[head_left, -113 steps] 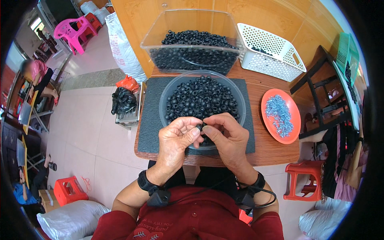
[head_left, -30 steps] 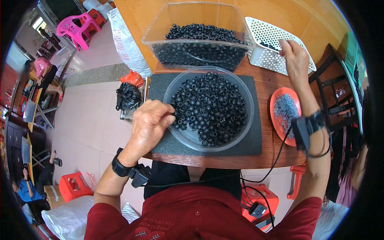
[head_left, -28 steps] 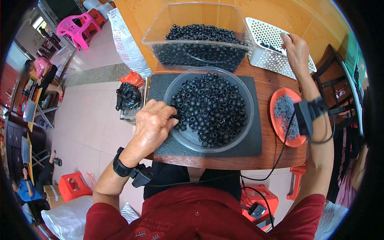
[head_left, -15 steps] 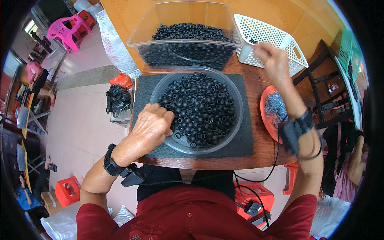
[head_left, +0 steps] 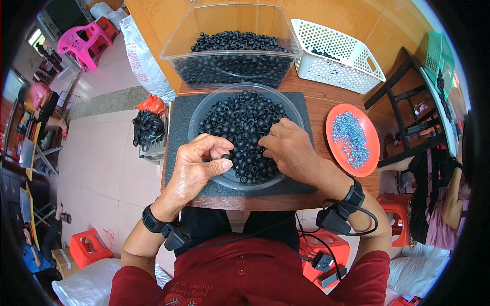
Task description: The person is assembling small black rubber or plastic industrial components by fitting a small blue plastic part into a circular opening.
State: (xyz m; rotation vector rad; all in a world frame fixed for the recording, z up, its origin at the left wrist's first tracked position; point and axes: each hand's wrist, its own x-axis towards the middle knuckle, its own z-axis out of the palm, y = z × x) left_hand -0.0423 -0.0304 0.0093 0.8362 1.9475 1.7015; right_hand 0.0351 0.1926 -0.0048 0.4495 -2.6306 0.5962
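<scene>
the left hand (head_left: 196,160) pinches one small black bead (head_left: 225,157) between the thumb and the fingertips, over the left side of a round clear tub (head_left: 295,115). the thumb and the fingers come close together, with just that bead in the gap. the right hand (head_left: 293,150) is over the right side of the tub, back up, with its fingers bent and their tips down by the beads. i cannot tell if it has hold of a bead, because the hand hides its own grip. the tub has a big heap of black beads (head_left: 245,117) in it, and many of them show a round hole. it sits on a dark mat (head_left: 181,112) on a brown wood table (head_left: 319,97). behind the tub is a big clear box (head_left: 224,52) with lots more black beads. next to that box, on the right, is a white basket (head_left: 352,76) full of little holes in its sides, with a few black beads inside. near the right edge of the table is an orange-red plate (head_left: 371,132) with tiny shiny blue bits (head_left: 351,137) on it.
</scene>
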